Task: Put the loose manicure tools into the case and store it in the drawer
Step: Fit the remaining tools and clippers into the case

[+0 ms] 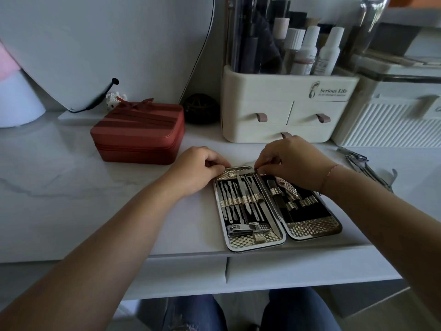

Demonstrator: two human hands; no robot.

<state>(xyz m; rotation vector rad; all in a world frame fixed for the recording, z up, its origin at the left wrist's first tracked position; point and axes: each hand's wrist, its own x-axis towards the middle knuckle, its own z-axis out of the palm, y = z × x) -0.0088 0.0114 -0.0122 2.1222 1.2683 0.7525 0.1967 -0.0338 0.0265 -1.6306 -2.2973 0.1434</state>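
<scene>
Open manicure case (310,229) lies flat at our tabletop's (71,187) front edge | our left hand (198,168) pinches its far rim, steadying it | our right hand (293,161) pinches a slim tool (240,185), seemingly seating it | loose nippers (367,170) wait to the right.

On my feed the only words I can read are "Serious Life", in dark script on the front of the cream drawer organizer (286,101) at one o'clock in my view, while the finer line beneath them and the bottle labels (327,60) above stay illegible.
</scene>
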